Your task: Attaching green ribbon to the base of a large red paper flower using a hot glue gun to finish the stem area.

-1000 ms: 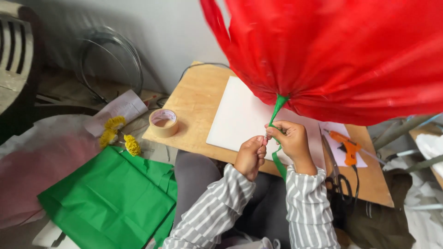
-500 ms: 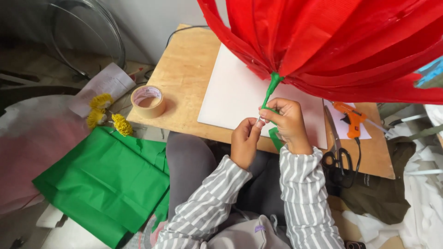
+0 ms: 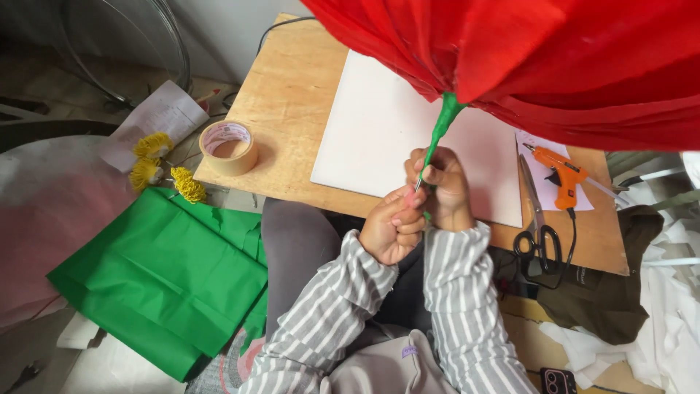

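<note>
Head view: both hands, left hand (image 3: 391,230) and right hand (image 3: 445,186), grip green stem (image 3: 440,131) beside tape roll (image 3: 228,147)

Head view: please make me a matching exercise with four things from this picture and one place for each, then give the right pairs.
Things:
1 green stem
2 tape roll
3 glue gun
4 green paper

Places:
A on the floor, beside the person's knee
B between both hands
C on the table's left part
D near the scissors

Pairs: 1-B, 2-C, 3-D, 4-A
</note>
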